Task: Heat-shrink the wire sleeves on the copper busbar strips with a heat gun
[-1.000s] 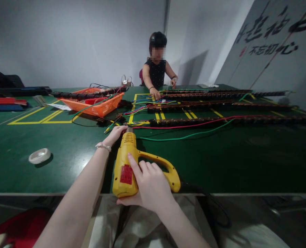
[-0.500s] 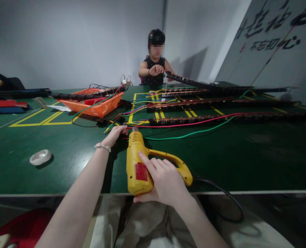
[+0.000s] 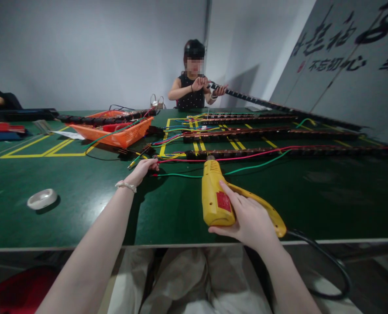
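1. While the left hand (image 3: 141,171) reaches forward with its fingers drawn together, apparently pinching the end of the red wire (image 3: 187,161), the right hand (image 3: 249,216) is wrapped around the heat gun (image 3: 217,192).
2. The gun is over the near side of the table (image 3: 167,209), its nozzle aimed away from the person and well to the right of the left fingertips. From this angle it overlaps the red wire; whether it touches anything, or is running, I cannot tell.
3. Work on the red wire looks under way rather than complete, since its end is between the fingers and the gun is in hand. The fingers hide that end, so its finish cannot be judged.
4. Just nearer than the red wire, the green wire (image 3: 180,175) lies loose with a red piece (image 3: 154,175) at its left end; how finished that is does not show.
5. Behind them, the nearest strip (image 3: 239,153) already carries its bundled length, but its coloured leads lie free.
6. Across the table a co-worker (image 3: 190,93) holds up another strip (image 3: 255,100), so that one seems unfinished too.
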Demonstrator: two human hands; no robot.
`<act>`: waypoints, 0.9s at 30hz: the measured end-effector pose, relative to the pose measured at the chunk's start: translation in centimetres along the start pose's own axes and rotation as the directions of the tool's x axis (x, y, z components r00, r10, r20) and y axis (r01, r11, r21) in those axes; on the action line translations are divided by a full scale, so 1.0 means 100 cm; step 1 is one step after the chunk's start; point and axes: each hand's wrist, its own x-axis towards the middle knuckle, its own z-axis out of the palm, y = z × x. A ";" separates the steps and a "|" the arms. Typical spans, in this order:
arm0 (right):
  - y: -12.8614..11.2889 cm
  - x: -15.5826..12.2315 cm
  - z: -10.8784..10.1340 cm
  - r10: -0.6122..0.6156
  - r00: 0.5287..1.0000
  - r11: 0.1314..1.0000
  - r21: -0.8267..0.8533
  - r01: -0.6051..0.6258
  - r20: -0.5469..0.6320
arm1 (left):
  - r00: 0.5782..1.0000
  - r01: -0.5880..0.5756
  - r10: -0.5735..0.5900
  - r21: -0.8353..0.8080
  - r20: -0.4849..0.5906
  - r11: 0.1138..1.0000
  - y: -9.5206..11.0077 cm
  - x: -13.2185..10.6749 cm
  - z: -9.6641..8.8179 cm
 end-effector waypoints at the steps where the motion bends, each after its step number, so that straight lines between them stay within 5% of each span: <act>1: 0.002 -0.001 -0.001 0.004 1.000 1.000 -0.007 -0.004 -0.010 | 1.000 -0.003 0.003 0.000 -0.002 1.000 -0.001 0.000 0.000; 8: -0.005 -0.005 0.002 0.067 0.997 0.997 -0.048 -0.069 -0.036 | 1.000 0.004 -0.004 -0.015 -0.006 1.000 -0.006 0.004 -0.002; 16: -0.067 0.006 0.011 0.200 0.975 0.974 -0.088 -0.208 -0.093 | 1.000 -0.018 0.017 -0.025 -0.014 1.000 -0.006 0.004 -0.002; 27: -0.142 0.027 0.023 0.050 0.997 0.995 0.089 -0.055 0.066 | 1.000 -0.017 0.016 -0.035 -0.014 0.999 -0.004 0.001 0.000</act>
